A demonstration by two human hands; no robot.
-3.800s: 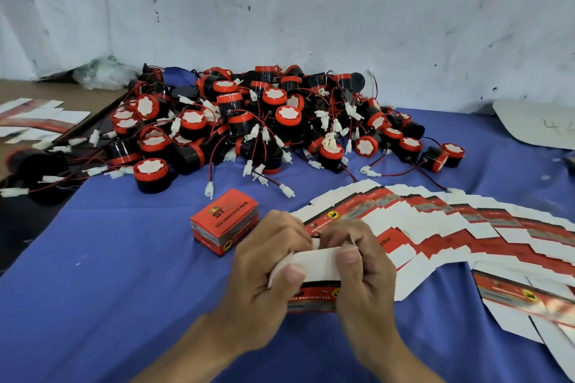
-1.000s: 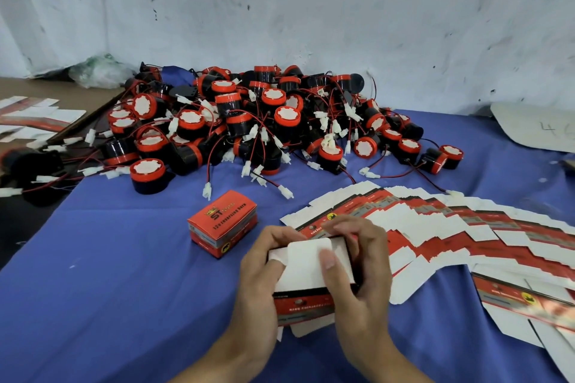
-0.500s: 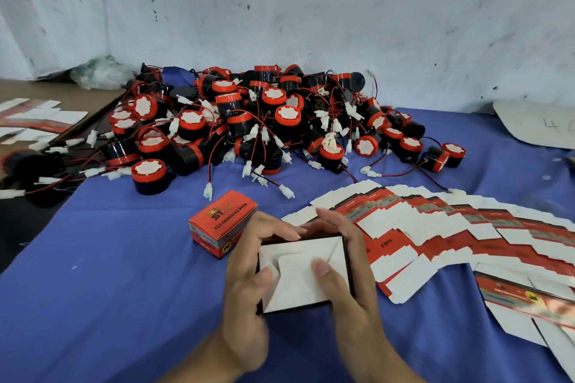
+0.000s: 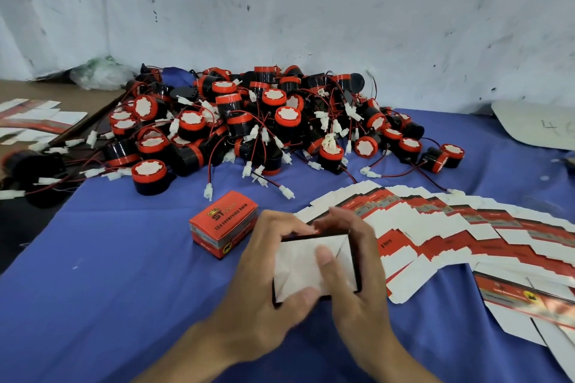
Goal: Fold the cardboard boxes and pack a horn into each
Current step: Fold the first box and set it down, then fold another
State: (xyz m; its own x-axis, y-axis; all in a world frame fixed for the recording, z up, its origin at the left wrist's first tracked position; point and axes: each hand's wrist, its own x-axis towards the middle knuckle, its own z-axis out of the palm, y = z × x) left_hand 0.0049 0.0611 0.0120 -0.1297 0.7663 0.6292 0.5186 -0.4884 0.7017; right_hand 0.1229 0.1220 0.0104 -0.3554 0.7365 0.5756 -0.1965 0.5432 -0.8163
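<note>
Tucking the end flaps of the cardboard box (image 4: 292,270) just above the desk (image 4: 109,274), I curl my left grip (image 4: 264,277) and right grip (image 4: 361,277) round its sides, right thumb pressing the white flaps. Its inside is hidden. Next, I judge, it needs a horn from the horn pile (image 4: 249,124). The closed box (image 4: 222,224) nearby hides its contents.

Blue table (image 4: 109,274) w/ horn pile (image 4: 249,124), red box (image 4: 222,224), flat cartons (image 4: 466,233)

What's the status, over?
The left hand and right hand both grip the half-folded box. Its white end flaps pressed by right thumb. Beyond, horn pile; nothing blocking.
</note>
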